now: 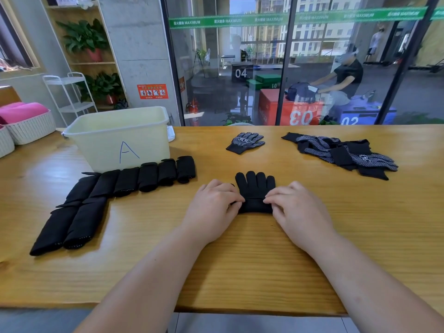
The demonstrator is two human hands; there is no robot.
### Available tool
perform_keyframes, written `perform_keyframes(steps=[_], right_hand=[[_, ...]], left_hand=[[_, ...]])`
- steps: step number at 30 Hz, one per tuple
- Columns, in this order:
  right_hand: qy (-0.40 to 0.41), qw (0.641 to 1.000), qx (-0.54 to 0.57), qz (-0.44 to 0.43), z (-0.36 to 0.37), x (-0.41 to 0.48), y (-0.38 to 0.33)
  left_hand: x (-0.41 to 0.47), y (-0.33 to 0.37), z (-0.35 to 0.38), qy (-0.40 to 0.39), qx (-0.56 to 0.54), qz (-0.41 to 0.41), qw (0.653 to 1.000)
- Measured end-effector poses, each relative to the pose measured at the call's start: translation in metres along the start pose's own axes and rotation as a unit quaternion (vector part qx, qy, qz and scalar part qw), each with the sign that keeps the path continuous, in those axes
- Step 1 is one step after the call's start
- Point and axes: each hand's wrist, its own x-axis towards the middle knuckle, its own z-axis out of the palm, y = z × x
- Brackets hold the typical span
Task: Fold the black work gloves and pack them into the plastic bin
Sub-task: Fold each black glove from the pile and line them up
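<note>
A black work glove [255,186] lies flat in the middle of the wooden table [240,260], fingers pointing away, its cuff end rolled up toward them. My left hand [213,207] pinches the left end of that roll and my right hand [295,209] pinches the right end. Several folded black gloves [125,181] lie in a row left of my hands, in front of the pale plastic bin [120,138] marked "A". One loose dotted glove [245,142] lies further back. A pile of unfolded gloves [346,152] sits at the back right.
White woven baskets [26,128] with pink cloth stand at the far left edge. A glass wall runs behind the table. The table's near edge is just under my forearms.
</note>
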Motion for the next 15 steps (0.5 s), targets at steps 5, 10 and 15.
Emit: perform_keyframes(steps=[5,10,15], right_hand=[[-0.054,0.998,0.016,0.022,-0.009,-0.001,0.000],[-0.087,0.996,0.003,0.009,-0.011,-0.002,-0.001],[-0.094,0.994,0.049,0.027,-0.009,0.000,0.002]], left_hand=[[-0.003,-0.003,-0.005,-0.054,-0.002,-0.011,0.998],[0.000,0.001,-0.003,-0.048,0.011,0.001,0.999],[0.001,0.005,-0.006,-0.027,0.014,-0.007,1.000]])
